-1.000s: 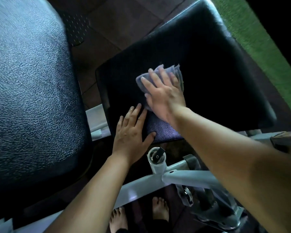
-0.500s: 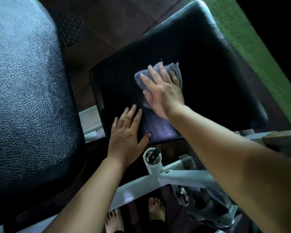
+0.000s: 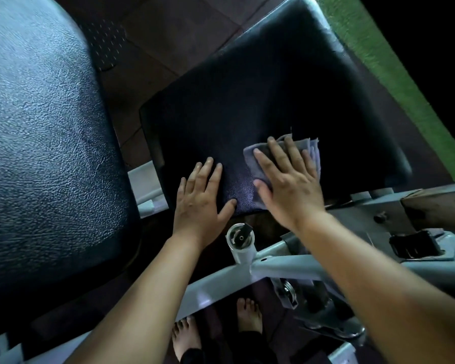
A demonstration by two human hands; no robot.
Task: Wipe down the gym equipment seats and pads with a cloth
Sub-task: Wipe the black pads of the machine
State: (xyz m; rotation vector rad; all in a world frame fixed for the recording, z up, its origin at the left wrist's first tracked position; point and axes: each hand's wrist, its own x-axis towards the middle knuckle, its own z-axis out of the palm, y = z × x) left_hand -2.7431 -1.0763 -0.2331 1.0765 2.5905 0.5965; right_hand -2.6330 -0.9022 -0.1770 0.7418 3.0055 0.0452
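Crumpled grey cloth (image 3: 258,164) on black seat (image 3: 260,101)

both forearms are bare up to the frame edge, with no sleeves, watch or bands. the left hand (image 3: 200,203) and right hand (image 3: 289,185) carry no rings or gloves, and the nails are short and plain. at 6 o'clock two bare feet (image 3: 218,327) show, with dark trouser hems (image 3: 250,345) just above the ankles.

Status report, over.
Right hand flat on cloth, wiping black seat pad. Left hand flat, bracing pad's near edge. Nothing obstructing.
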